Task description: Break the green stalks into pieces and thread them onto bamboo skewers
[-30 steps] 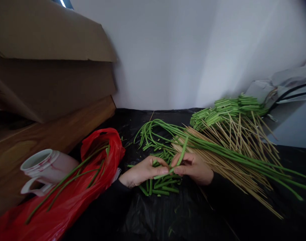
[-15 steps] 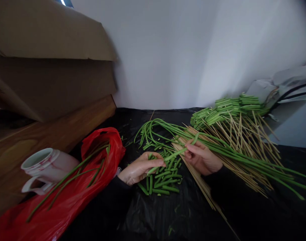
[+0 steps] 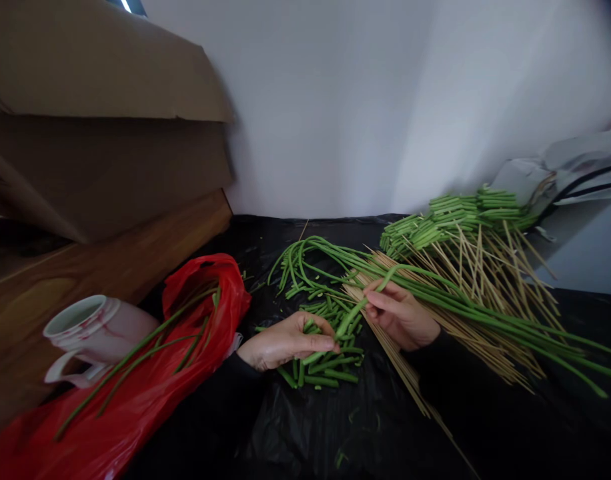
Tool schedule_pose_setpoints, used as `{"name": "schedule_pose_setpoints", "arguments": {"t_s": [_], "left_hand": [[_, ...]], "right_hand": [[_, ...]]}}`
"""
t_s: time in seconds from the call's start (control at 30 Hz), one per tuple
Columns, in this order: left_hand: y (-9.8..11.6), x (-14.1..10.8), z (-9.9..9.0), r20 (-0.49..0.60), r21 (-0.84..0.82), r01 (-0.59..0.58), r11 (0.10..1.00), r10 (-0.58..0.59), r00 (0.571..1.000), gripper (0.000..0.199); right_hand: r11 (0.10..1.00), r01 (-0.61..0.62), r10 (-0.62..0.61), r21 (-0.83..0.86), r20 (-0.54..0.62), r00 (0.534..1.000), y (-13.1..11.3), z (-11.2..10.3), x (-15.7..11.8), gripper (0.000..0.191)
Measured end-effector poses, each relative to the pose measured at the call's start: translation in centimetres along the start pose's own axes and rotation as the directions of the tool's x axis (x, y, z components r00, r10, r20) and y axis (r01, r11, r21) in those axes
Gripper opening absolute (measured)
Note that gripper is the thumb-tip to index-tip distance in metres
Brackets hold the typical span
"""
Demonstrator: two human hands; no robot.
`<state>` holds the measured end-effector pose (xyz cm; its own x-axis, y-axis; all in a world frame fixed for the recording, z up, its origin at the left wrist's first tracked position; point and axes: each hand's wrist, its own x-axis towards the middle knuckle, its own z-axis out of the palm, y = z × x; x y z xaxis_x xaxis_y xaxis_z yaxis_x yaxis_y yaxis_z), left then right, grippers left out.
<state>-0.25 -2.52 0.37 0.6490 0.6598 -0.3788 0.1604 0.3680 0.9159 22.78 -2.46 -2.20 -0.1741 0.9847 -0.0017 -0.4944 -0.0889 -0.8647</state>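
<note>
Head view: left hand [image 3: 290,341] and right hand [image 3: 404,316] pinch one long green bean [image 3: 356,312] above cut green pieces [image 3: 338,376]. Tan wooden sticks [image 3: 398,363] lie right of these.

The black sheet [image 3: 305,433] is thin plastic, wrinkled and softly glossy; the red bag [image 3: 135,413] is thin plastic too, crinkled, with brighter shine along its folds; the mug [image 3: 128,330] looks like glazed ceramic, smooth with a mild gloss; the box [image 3: 110,73] is plain matt cardboard; the wooden surface [image 3: 185,230] shows grain under a low sheen; the wall [image 3: 325,120] is smooth and matt; the thin sticks [image 3: 480,267] look like dry, matt wood or bamboo; the held bean [image 3: 354,315] has smooth, faintly satiny skin; the dark sleeves [image 3: 225,393] look like matt cloth; the whitish bag [image 3: 580,157] looks like creased, translucent plastic
</note>
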Motion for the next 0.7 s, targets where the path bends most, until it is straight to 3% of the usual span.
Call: {"name": "schedule_pose_setpoints", "arguments": {"t_s": [0.13,0.37,0.53,0.7], "left_hand": [[-0.3,0.4,-0.1,-0.076,-0.045,-0.026,0.999,0.023,0.997,0.038],[-0.3,1.1,-0.8,-0.288,-0.302,-0.262,0.917,0.174,0.942,0.033],[-0.1,1.3,-1.0,-0.287,-0.472,-0.332,0.816,0.214,0.934,0.032],[0.4,1.2,-1.4,-0.281,-0.666,-0.329,0.669,0.184,0.942,0.020]], "right_hand": [[1.000,0.005,-0.004,0.029,-0.022,1.000,-0.3,0.1,0.0,0.024],[0.998,0.050,-0.050,-0.042,0.014,0.999,0.0,0.7,-0.2,0.022],[0.980,0.069,-0.057,-0.185,0.071,0.996,1.5,1.0,-0.6,0.024],[0.987,0.042,-0.030,-0.154,0.076,0.997,1.6,0.9,-0.6,0.025]]}}
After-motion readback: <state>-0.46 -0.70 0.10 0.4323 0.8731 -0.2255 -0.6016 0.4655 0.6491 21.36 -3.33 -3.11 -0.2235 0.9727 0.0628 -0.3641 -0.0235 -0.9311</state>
